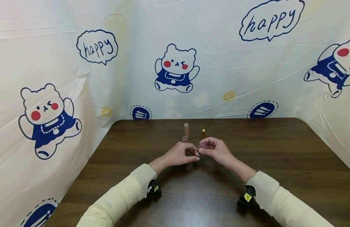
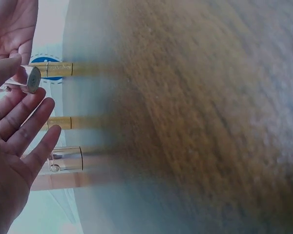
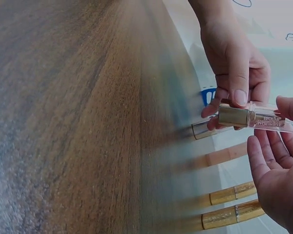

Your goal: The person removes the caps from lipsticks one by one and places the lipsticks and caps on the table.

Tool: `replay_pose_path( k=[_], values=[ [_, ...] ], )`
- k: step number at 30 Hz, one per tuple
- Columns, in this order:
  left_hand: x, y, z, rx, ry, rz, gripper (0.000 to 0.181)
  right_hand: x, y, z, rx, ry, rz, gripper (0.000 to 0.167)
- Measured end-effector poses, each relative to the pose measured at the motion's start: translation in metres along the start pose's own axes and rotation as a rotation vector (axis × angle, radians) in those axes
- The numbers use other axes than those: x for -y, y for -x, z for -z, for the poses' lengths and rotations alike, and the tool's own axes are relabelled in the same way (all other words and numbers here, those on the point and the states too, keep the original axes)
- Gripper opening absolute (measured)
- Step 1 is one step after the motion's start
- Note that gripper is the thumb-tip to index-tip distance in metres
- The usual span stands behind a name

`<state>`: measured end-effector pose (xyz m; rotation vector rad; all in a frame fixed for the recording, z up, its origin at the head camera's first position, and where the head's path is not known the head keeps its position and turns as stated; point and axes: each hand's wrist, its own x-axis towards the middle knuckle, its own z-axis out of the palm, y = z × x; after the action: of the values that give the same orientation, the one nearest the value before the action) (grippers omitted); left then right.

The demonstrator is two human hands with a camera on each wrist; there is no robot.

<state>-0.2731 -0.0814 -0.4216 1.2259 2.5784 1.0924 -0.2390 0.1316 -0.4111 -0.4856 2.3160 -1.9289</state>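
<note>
Between the two hands is a lipstick tube (image 3: pixel 234 117) with a shiny pinkish-gold base and a clear end bearing small print. The left hand (image 1: pixel 180 154) pinches the base between thumb and fingers; its other fingers are spread in the left wrist view. With thumb and fingers the right hand (image 1: pixel 216 152) holds the clear end. Both hands are above the table, and the tube (image 2: pixel 29 79) tilts with its base toward the left hand. Whether the two parts are apart cannot be told.
Behind the hands, a similar clear-topped tube (image 1: pixel 185 139), a pale pink tube (image 1: pixel 186 130) and gold tubes (image 1: pixel 203 134) stand upright on the brown wooden table (image 1: pixel 277 151). A printed curtain (image 1: pixel 129 63) hangs around the table's back and sides.
</note>
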Motion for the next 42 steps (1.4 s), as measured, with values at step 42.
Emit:
replay_pose_path(
  k=[42],
  values=[
    [-0.0035,-0.0017,0.0028,-0.012,0.089,0.02,0.011,0.002,0.0057,-0.0003,-0.052,-0.021,0.029,0.026]
  ],
)
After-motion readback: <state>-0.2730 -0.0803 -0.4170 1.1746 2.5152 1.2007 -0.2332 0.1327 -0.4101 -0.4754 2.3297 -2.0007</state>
